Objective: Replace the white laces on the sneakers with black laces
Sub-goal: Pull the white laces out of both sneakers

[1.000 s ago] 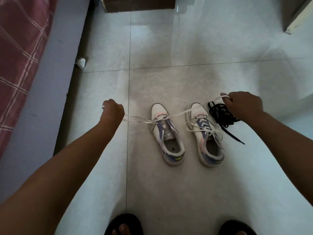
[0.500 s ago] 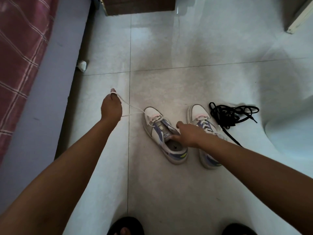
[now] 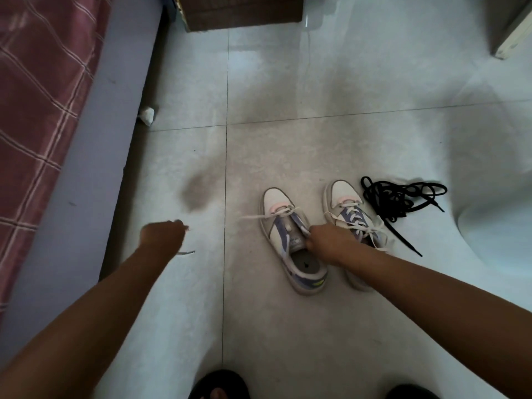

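Note:
Two white-and-purple sneakers stand side by side on the tiled floor. The left sneaker [image 3: 290,243] has its white lace [image 3: 259,216] only through the eyelets nearest the toe, with one end trailing left. My right hand [image 3: 326,243] pinches a strand of that lace beside the tongue. My left hand [image 3: 162,236] is curled in a fist left of the shoe, blurred, and a short piece of white lace shows just below it. The right sneaker [image 3: 349,214] is still fully laced in white. A tangle of black laces [image 3: 397,197] lies right of it.
A bed with a red plaid cover [image 3: 37,110] and purple side runs along the left. A brown box [image 3: 244,12] stands at the far wall. A crumpled white scrap [image 3: 146,115] lies by the bed. My dark sandals [image 3: 218,384] are at the bottom edge.
My left hand dropped down and back from its raised pull, so the lace went slack. My right hand, which left the black laces a second ago, shifted onto the lace at the left sneaker's tongue.

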The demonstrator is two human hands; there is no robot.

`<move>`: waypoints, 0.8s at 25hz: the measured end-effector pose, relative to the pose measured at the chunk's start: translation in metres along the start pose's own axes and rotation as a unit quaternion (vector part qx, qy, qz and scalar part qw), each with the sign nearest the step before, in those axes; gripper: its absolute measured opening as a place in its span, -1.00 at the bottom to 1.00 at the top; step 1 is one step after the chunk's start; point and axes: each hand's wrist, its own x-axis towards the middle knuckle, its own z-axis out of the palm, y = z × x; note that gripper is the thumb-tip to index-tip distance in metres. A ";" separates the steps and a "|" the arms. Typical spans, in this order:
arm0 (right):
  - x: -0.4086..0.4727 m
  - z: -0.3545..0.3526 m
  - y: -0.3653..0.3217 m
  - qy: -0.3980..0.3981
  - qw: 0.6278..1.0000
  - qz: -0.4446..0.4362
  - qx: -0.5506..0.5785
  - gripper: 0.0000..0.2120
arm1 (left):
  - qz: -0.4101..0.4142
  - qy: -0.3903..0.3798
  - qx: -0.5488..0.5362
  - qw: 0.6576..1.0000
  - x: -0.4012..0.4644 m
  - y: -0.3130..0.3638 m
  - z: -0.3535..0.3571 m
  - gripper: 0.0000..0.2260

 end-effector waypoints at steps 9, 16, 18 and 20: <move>-0.082 -0.048 -0.004 -0.157 0.863 0.000 0.480 -0.83 | 0.023 -0.088 -0.716 0.692 -0.056 0.072 -0.101 -0.75; -0.146 0.001 -0.084 -0.086 0.879 -0.342 0.321 -0.58 | 0.344 -0.071 -0.624 0.698 -0.123 0.113 -0.166 -0.82; -0.139 0.013 -0.084 -0.038 0.908 -0.369 0.192 -0.48 | 0.439 -0.035 -0.509 0.740 -0.128 0.125 -0.154 -0.79; -0.120 0.023 -0.069 -0.005 0.940 -0.337 0.058 -0.49 | 0.431 -0.028 -0.474 0.767 -0.115 0.129 -0.138 -0.78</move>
